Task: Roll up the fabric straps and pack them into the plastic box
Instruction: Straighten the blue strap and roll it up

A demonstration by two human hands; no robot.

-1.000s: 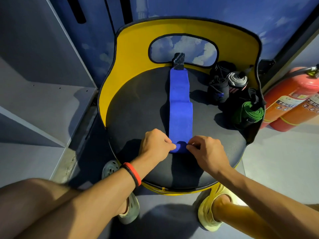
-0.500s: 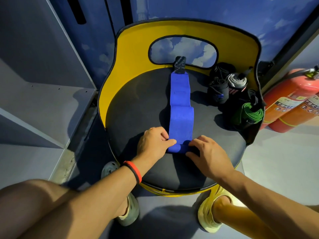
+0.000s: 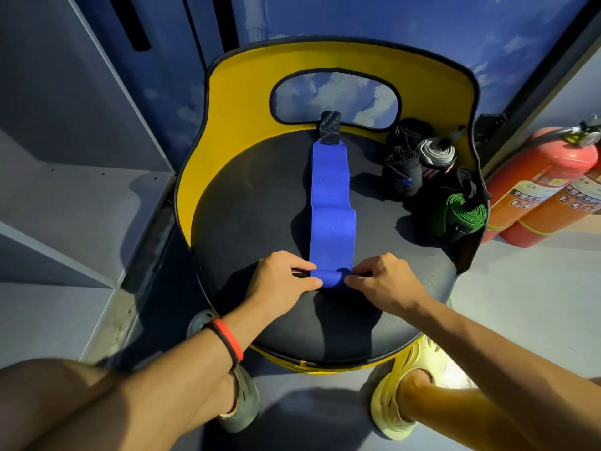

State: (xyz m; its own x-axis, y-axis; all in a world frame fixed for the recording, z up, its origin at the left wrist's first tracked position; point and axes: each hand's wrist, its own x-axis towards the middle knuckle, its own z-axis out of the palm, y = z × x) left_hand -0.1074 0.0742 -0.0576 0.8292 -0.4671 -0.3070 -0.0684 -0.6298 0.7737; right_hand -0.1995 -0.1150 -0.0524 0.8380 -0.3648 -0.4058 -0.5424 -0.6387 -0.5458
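From my remote seat I see both hands working at the near edge of a round black chair seat [image 3: 253, 203] with a yellow backrest [image 3: 234, 102]. A blue fabric strap [image 3: 330, 203] lies lengthwise down the middle of the seat, running from the hands toward the backrest, with a ripple about halfway along. Its far end carries a dark tab [image 3: 330, 128] that rests against the base of the backrest, just under the cut-out. The near end is wound into a small tight roll [image 3: 328, 278] lying across the seat.

The left hand [image 3: 279, 281] pinches the left end of that roll, thumb below and curled fingers above. The right hand [image 3: 387, 284] grips the right end the same way, fingers bent down and closed on the fabric. The two hands face each other with only the roll between them. A red and black wristband [image 3: 229, 340] sits on the left wrist.

On the right rear part of the seat several finished rolls stand close together: a black roll [image 3: 401, 172], another black one [image 3: 411, 131] behind it, a grey and white roll [image 3: 435, 153] beside them, and a green roll [image 3: 466, 213] nearer the seat's right edge.

Two red fire extinguishers [image 3: 533, 177] lean on the floor to the right of the chair. Grey shelving [image 3: 65, 196] stands at the left. Below the seat I see a grey clog [image 3: 240, 415] on the left foot and a yellow clog [image 3: 390, 405] on the right.
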